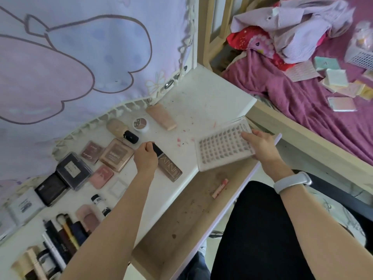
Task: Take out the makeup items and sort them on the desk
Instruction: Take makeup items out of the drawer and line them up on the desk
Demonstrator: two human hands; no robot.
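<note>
In the head view, the black cap of a brown rectangular foundation bottle (169, 166) is gripped by the curled fingers of the left hand (145, 156); the bottle lies flat on the white worktop (212, 106). A clear plastic tray of small false-lash clusters (224, 147) is pinched at its far edge by the right hand (260, 145) and held tilted over the worktop's front edge. Pink compacts (116, 154) are laid just left of the bottle. A pink lipstick tube (220, 187) rests in the open wooden drawer (181, 219).

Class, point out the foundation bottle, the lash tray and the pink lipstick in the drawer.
foundation bottle (170, 170), head view, brown body.
lash tray (222, 150), head view, middle of lid.
pink lipstick (220, 188), head view, mid-tube.
</note>
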